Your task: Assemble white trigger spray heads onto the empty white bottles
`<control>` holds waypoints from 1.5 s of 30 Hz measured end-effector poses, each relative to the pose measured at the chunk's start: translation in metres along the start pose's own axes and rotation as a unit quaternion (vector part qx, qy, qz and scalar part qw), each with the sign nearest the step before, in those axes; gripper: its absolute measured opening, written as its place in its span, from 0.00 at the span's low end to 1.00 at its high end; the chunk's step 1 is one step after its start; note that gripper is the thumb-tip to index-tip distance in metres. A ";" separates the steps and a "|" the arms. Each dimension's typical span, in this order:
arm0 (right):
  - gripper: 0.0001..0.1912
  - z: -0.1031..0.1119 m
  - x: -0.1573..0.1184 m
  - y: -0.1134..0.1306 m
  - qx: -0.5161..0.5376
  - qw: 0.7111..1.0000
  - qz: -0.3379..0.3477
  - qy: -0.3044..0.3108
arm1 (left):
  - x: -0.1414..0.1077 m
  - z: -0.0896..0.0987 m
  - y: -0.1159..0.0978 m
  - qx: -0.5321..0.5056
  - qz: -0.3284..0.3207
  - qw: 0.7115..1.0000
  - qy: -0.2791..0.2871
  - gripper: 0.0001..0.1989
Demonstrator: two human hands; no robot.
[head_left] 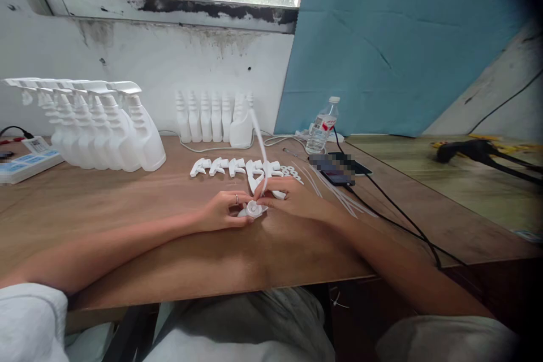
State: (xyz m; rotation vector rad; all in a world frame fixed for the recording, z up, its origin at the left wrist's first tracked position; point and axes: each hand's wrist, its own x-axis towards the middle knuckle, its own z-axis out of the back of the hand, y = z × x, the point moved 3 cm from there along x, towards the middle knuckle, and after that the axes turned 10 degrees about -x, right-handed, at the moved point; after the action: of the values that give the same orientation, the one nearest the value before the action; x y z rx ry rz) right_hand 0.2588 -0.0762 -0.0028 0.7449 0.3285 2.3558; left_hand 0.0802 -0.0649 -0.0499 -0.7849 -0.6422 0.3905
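My left hand [224, 210] is closed on a white trigger spray head [253, 209], which it holds low over the table with the round collar turned up. Pinched in my right hand [288, 197] is a thin white dip tube [261, 144]; it rises upright from the fingers, and its lower end is at the collar. Whether the tube sits inside the collar I cannot tell. Just beyond my hands lies a row of white spray heads [219, 167], with small white rings [292, 171] at its right end. Several loose tubes [339, 195] lie to the right of my right hand.
White bottles with spray heads fitted [144, 141] stand at the left. Bottles without heads [206, 119] line the wall. At the right are a water bottle [320, 127], a phone [335, 172] and black cables [394, 218]. A power strip [31, 164] lies far left.
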 end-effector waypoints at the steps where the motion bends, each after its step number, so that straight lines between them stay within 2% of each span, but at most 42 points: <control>1: 0.05 0.000 0.000 -0.001 0.012 1.000 -0.004 0.002 | 0.000 0.000 0.000 0.000 0.004 1.000 0.001 0.15; 5: 0.07 0.003 0.001 -0.002 0.031 0.998 -0.031 -0.039 | -0.001 0.002 0.003 -0.005 0.020 1.000 0.005 0.17; 10: 0.07 -0.006 -0.001 0.002 0.011 0.999 -0.043 0.012 | -0.002 0.001 0.004 -0.015 0.003 1.000 0.007 0.17; 14: 0.08 -0.008 -0.004 0.003 -0.005 0.999 -0.026 -0.020 | -0.001 0.002 0.006 -0.014 0.026 1.000 0.004 0.18; 17: 0.09 -0.011 -0.005 0.002 -0.025 0.999 -0.014 -0.022 | -0.001 0.002 0.005 -0.014 0.015 1.000 0.005 0.16; 21: 0.08 -0.014 -0.005 -0.001 -0.033 0.998 -0.029 -0.052 | -0.001 0.002 0.005 -0.022 0.018 1.000 0.000 0.17; 24: 0.07 -0.016 -0.004 0.000 -0.045 0.998 -0.027 -0.045 | -0.001 0.002 0.005 -0.026 0.014 1.000 -0.001 0.16; 28: 0.07 -0.014 -0.003 -0.001 -0.040 0.996 -0.041 -0.065 | -0.001 0.002 0.006 -0.021 0.018 1.000 -0.004 0.19; 31: 0.07 -0.014 -0.001 -0.003 -0.042 0.996 -0.056 -0.050 | -0.001 0.002 0.005 -0.015 0.013 1.000 -0.003 0.18; 35: 0.08 -0.012 -0.001 -0.006 -0.031 0.995 -0.059 -0.069 | -0.001 0.002 0.004 -0.004 0.009 1.000 -0.003 0.16; 39: 0.08 -0.010 -0.001 -0.005 -0.047 0.997 -0.053 -0.041 | -0.001 0.003 0.003 -0.005 0.016 1.000 -0.002 0.17; 43: 0.08 -0.006 -0.002 -0.003 -0.040 0.996 -0.047 -0.060 | -0.001 0.002 0.003 -0.003 0.014 1.000 0.002 0.15; 45: 0.08 -0.008 -0.002 -0.002 -0.037 0.997 -0.055 -0.040 | -0.001 0.002 0.003 -0.006 0.009 1.000 0.003 0.16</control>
State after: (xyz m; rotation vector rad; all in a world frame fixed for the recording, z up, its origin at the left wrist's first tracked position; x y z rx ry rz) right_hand 0.2564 -0.0760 -0.0107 0.7646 0.2389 2.2157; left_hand 0.0779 -0.0626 -0.0510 -0.8036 -0.6330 0.4012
